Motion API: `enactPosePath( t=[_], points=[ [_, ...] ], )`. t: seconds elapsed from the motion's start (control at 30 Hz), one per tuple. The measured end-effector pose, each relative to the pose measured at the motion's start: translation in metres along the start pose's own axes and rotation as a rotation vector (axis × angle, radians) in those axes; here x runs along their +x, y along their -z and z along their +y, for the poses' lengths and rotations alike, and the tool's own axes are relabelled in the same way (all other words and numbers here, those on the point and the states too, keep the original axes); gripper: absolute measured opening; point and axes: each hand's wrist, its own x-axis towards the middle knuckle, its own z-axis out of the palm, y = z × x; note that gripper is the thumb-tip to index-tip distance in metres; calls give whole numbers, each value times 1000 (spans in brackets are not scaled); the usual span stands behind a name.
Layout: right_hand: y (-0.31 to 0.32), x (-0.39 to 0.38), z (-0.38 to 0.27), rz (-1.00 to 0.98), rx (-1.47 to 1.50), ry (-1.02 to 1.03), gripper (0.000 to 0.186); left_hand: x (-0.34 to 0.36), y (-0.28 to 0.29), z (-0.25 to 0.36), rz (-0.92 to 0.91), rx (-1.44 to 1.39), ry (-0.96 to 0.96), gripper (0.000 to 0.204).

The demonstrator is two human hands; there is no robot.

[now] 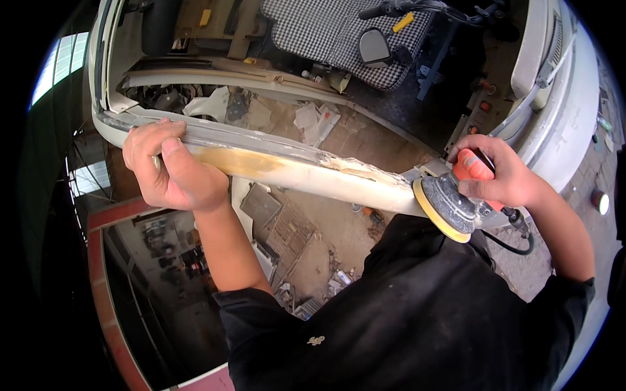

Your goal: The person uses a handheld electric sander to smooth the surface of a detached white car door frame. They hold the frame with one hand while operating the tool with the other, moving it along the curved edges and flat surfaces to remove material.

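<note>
A long, narrow white body rail (313, 180) of a vehicle runs across the middle of the view, with a yellowish patch toward its left part and rough, chipped edges toward the right. Around its left end my left hand (171, 166) is closed, fingers over the top edge. My right hand (505, 173) grips the red top of an orbital sander (450, 205). The sander is tilted, its yellow-edged round pad at the right end of the rail; whether the pad touches the surface I cannot tell. A black hose (515, 249) trails from the sander.
Beyond the rail lies the vehicle's interior with a checkered seat (319, 39), a mirror (375, 47) and loose debris. White bodywork (567, 124) curves along the right. Below left stands a red-framed dark pane (156, 293); scraps and a bottle (343, 277) lie on the floor.
</note>
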Motion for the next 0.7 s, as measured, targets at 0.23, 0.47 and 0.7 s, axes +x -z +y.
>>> enactPosePath(
  t=[0.23, 0.47, 0.7],
  points=[
    [-21, 36, -39, -37, -3, 262, 39, 4, -1, 4, -47, 92, 15, 15],
    [-3, 22, -15, -62, -144, 178, 37, 9, 7, 2, -164, 186, -87, 22],
    [-34, 42, -62, 13, -83, 446, 39, 10, 0, -3, -73, 144, -121, 12]
  ],
)
